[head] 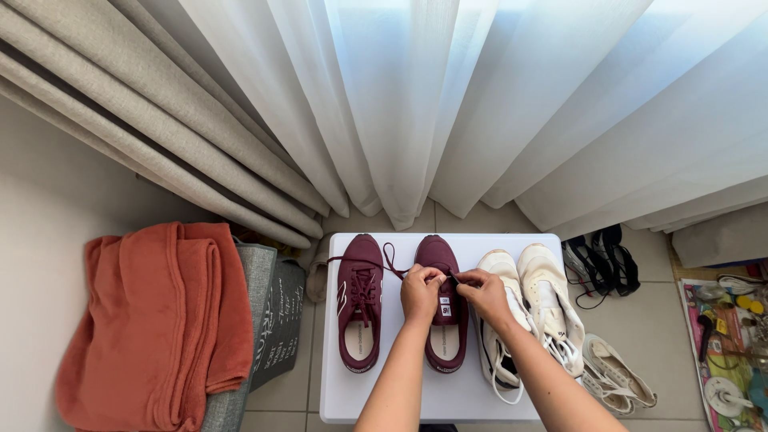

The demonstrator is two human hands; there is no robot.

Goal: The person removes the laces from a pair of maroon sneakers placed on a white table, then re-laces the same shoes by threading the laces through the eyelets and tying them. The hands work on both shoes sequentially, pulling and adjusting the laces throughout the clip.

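You see a small white tongue label [446,310] on the right maroon shoe [444,336], and a colourful printed sheet [724,352] on the floor, far right.

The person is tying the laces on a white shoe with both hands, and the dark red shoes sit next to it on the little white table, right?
Not quite. The head view shows both hands, the left hand and the right hand, on the laces of a dark red shoe. Its partner sits beside it, and the white shoes lie untouched on the same little white table.
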